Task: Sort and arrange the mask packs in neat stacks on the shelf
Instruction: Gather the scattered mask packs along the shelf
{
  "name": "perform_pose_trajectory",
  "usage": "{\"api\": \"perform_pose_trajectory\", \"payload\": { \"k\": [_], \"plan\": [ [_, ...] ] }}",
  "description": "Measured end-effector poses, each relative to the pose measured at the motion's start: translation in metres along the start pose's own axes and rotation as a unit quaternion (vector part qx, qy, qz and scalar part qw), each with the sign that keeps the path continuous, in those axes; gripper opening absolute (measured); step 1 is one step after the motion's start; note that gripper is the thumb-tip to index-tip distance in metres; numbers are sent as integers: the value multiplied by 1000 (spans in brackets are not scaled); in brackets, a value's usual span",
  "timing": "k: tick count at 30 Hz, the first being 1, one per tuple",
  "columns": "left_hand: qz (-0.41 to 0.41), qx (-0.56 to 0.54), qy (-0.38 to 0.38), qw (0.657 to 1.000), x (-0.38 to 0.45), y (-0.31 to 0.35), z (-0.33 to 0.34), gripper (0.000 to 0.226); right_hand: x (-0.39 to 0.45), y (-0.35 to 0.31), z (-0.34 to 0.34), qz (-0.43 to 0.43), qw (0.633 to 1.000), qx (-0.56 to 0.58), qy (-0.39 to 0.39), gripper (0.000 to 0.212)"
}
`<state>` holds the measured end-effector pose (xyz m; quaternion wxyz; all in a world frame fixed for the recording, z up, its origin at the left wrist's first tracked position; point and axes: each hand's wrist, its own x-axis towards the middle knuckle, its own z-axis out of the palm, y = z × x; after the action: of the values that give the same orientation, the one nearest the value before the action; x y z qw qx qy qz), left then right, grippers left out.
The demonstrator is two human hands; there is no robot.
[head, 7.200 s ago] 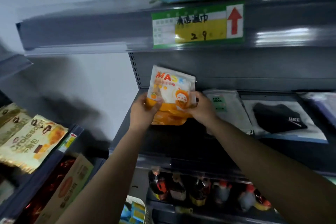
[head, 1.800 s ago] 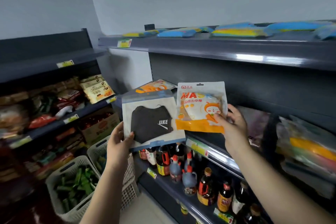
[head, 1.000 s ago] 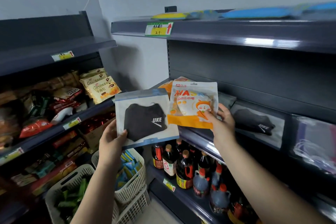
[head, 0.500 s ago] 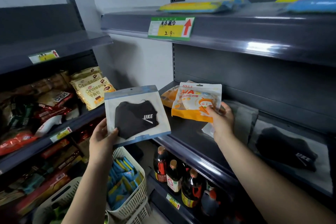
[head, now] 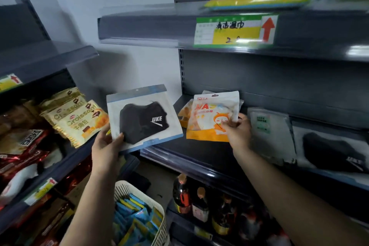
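Nearest the camera, at the bottom of the view, a white slatted plastic basket [head: 148,205] holds blue and yellow sachets, and beside it on the lowest shelf stand dark glass sauce bottles [head: 196,203] with red and pale labels.

Above the basket, the left hand [head: 105,142] grips the lower left corner of a clear, blue-edged flat pack holding a black mask [head: 144,116], thumb on the front and fingers curled behind. This pack is held in the air, tilted, in front of the dark grey metal shelf [head: 199,152] and apart from it.

The right hand [head: 236,129] pinches the lower right part of an orange-and-white printed mask pouch with a cartoon face [head: 212,118]. The pouch is upright, over the left end of the shelf; whether its bottom edge touches the shelf board cannot be told. Just behind it lies another orange pouch [head: 183,114] on the shelf.

To the right on the same shelf lies a frosted clear pack with a green label [head: 269,132], and beyond it a second clear pack with a black mask [head: 331,152], blurred.

To the left, a neighbouring shelf unit carries gold croissant packets [head: 79,120] and red snack wrappers [head: 22,146].

Furthest up, the upper shelf has a green-and-yellow price label with a red arrow [head: 236,30] on its front edge, and a yellow-and-blue flat pack [head: 257,1] lies on top.
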<state>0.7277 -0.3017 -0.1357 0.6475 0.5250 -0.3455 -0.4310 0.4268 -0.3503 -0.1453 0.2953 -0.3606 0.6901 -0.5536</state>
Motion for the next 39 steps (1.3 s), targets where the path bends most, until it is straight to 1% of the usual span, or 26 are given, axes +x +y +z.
{"api": "perform_pose_trajectory", "payload": {
  "k": [2,4,7,10,13,15,18,20,22,27,30,32,35,39],
  "plan": [
    [-5,-5,-21,1000,12,3,-4,47,-10,-1,3,-21,996,-88,13,56],
    [-10,-5,-44,999,21,4,-6,46,-21,1,7,-50,983,-176,12,67],
    [-18,0,-81,997,31,3,-6,43,-35,7,15,-72,976,-203,-18,81],
    [-21,5,-110,994,39,3,-6,40,-50,6,19,-78,964,-253,-33,81],
    [-9,12,-132,991,44,5,-5,41,-59,3,21,-89,956,-277,-45,83],
    [-10,3,-137,990,45,5,-2,41,-59,2,20,-104,955,-276,-41,81],
    [-5,9,-154,988,40,3,8,40,-59,1,17,-105,956,-273,-37,71],
    [-13,7,-160,987,37,0,15,42,-60,0,14,-114,955,-270,-42,65],
    [-24,5,-164,986,33,-3,22,45,-61,0,11,-131,953,-270,-43,63],
    [-30,8,-174,984,17,-3,41,45,-61,-8,-10,-150,961,-229,-35,54],
    [-25,1,-187,982,1,1,65,42,-63,-16,-33,-133,979,-143,-61,50],
    [-21,-3,-208,978,-15,2,88,37,-63,-21,-52,-104,987,-103,-69,56],
    [-13,-10,-251,968,-41,0,127,39,-57,-20,-86,-97,990,-92,-47,65],
    [-17,16,-259,966,-69,-10,178,38,-46,-13,-139,-93,992,-89,-9,55]
  ]
}}
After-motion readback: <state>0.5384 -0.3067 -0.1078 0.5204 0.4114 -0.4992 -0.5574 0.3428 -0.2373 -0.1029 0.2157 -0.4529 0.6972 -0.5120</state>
